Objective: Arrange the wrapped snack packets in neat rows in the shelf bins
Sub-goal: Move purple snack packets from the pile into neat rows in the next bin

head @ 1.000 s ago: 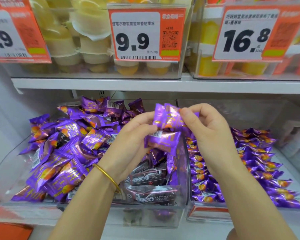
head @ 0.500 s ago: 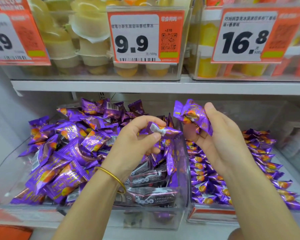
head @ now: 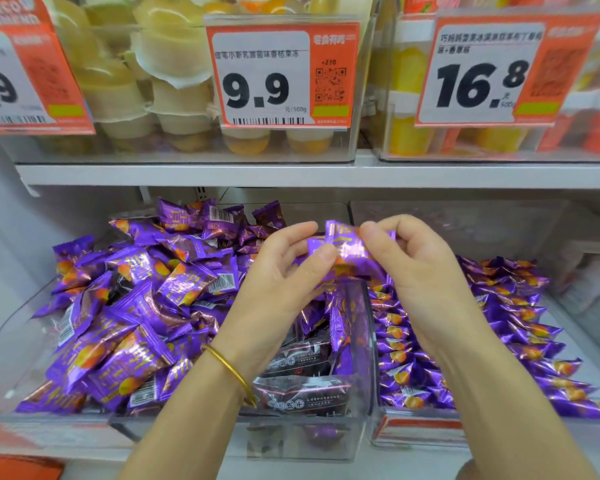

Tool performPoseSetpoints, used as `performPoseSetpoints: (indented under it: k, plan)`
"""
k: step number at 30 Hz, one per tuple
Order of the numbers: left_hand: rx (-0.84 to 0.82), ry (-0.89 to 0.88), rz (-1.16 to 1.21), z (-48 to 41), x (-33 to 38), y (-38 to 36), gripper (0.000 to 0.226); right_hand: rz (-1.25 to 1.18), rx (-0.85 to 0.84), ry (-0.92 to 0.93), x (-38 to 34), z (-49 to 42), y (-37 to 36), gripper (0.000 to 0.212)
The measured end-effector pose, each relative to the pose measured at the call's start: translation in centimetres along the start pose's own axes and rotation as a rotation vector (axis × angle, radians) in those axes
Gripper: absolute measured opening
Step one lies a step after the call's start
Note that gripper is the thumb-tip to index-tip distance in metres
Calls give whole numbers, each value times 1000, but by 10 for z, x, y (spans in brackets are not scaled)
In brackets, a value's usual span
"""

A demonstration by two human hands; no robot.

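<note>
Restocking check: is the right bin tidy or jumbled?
Tidy: packets in the right bin lie in overlapping rows; left bin's are heaped.

Above I see jelly cups (head: pixel 174 84) in clear boxes; three orange price tags, the middle tag (head: pixel 281 74) reads 9.9; the right tag (head: pixel 492 71) reads 16.8.

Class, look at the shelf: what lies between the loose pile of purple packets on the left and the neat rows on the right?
In the head view, a clear plastic divider wall separates the loose pile of purple foil packets from the neat rows of purple packets.
</note>
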State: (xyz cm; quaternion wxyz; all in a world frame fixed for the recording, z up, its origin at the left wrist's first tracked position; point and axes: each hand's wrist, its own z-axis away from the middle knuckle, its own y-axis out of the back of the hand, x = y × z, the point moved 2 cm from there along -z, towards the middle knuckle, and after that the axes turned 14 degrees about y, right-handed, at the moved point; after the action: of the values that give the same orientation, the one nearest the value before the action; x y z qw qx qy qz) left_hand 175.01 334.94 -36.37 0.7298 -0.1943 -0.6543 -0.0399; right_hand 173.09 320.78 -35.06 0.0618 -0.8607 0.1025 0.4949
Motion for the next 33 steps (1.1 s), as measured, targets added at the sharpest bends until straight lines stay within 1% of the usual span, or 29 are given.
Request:
performPoseSetpoints:
  k: [2,6,8,11,14,16,19,22,25,29,31,33]
  plan:
    - [11,-47,-47,0,-1,-2,47,41,-47,47,-2,1,-2,18]
    - [11,-104,-79,0,0,-3,32,50,-104,108,-3,0,0,11]
    - [12,-140,-136,1,2,-2,28,64,-156,114,-2,-1,4,20]
    - [4,-166,-197,-1,3,2,20,107,-301,86,0,-3,12,35]
    - [-41,-212,-272,0,5,5,26,62,-446,30,-2,-5,20,42]
    - [-85,-233,-296,2,5,2,37,73,-514,28,-5,-7,23,44]
    - [-128,-229,-221,1,3,-3,55,208,-572,77,-7,-11,25,49]
    - [-98,-252,-236,-1,0,-6,65,309,-611,105,-13,-12,30,48]
    - [-86,-249,-229,-3,-1,-13,69,349,-646,121,-16,-13,39,51]
    - [-106,-277,-232,-6,-3,-26,72,403,-660,142,-17,-14,50,65]
    - [-90,-308,-305,-7,-4,-35,70,457,-633,141,-17,-16,58,65]
    - [-46,-351,-444,-11,-6,-46,67,521,-615,141,-15,-17,68,62]
